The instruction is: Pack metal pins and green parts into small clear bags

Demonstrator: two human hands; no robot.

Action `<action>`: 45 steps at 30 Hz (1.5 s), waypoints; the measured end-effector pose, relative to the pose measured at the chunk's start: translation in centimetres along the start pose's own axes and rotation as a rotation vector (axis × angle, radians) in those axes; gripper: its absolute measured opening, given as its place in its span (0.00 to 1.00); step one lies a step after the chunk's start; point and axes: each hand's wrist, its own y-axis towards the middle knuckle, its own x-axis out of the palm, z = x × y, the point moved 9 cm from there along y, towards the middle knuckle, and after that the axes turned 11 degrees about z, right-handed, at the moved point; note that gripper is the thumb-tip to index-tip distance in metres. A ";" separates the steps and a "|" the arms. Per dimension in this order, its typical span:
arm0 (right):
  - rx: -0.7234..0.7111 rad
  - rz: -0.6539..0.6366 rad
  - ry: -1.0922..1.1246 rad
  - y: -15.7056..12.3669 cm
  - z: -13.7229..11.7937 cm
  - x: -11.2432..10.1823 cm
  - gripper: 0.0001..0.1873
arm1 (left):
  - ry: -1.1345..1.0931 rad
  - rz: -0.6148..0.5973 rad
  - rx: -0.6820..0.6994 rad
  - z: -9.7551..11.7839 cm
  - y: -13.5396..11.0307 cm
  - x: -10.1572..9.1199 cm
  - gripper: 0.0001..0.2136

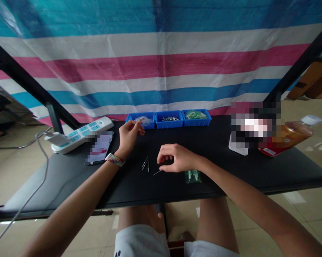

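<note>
My left hand [129,135] reaches toward the leftmost blue bin [140,120], its fingers curled at the bin's front edge; whether they pinch anything is unclear. My right hand [174,158] rests on the black table [230,167] with fingers curled, thumb and forefinger pinching a thin metal pin [157,172]. A few more small metal pins [145,164] lie loose on the table between my hands. A small clear bag with green parts [192,176] sits just under my right wrist.
Two more blue bins, the middle bin [169,119] with metal parts and the right bin [196,117] with green parts. A white power strip [79,134] and a phone [99,147] lie left. A bottle of amber liquid [292,135] lies right. A striped tarp hangs behind.
</note>
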 end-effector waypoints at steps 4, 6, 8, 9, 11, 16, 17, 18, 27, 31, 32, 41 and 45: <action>-0.077 -0.131 -0.208 -0.6 -1.2 1.8 0.10 | -0.071 0.046 -0.160 -1.9 1.0 -0.9 0.16; -0.067 -0.145 -0.221 -0.7 -0.9 2.1 0.10 | -0.084 0.025 -0.212 -2.4 1.1 -0.8 0.17; -0.056 -0.141 -0.219 -0.7 -0.4 2.1 0.10 | -0.089 -0.001 -0.245 -2.7 1.2 -0.7 0.19; -0.050 -0.131 -0.218 -0.6 -0.1 2.1 0.10 | -0.090 -0.012 -0.254 -2.8 1.3 -0.6 0.19; -0.034 -0.093 -0.201 -0.4 0.4 1.7 0.11 | -0.082 -0.030 -0.251 -2.9 1.5 -0.6 0.19; 0.081 0.133 0.050 0.4 2.5 -0.5 0.10 | -0.001 -0.179 -0.038 -0.6 0.8 0.7 0.13; 0.120 0.194 0.110 0.5 3.1 -1.2 0.10 | 0.016 -0.240 -0.004 0.0 0.2 1.3 0.13; 0.158 0.256 0.162 0.6 3.7 -1.8 0.10 | 0.027 -0.297 0.008 0.4 -0.5 1.9 0.13; 0.300 0.450 0.387 0.8 7.1 -4.5 0.17 | 0.165 -0.697 0.137 2.2 -5.9 5.8 0.17; 0.316 0.444 0.409 0.8 7.4 -4.1 0.17 | 0.220 -0.703 0.212 2.7 -6.1 5.7 0.16; 0.320 0.453 0.414 0.8 7.5 -4.1 0.17 | 0.222 -0.697 0.221 2.9 -6.1 5.7 0.16; 0.283 0.441 0.390 0.7 6.4 -4.1 0.11 | 0.197 -0.603 0.152 2.7 -5.6 5.6 0.22; 0.284 0.439 0.387 0.7 6.4 -3.9 0.09 | 0.179 -0.641 0.121 2.4 -5.8 5.8 0.24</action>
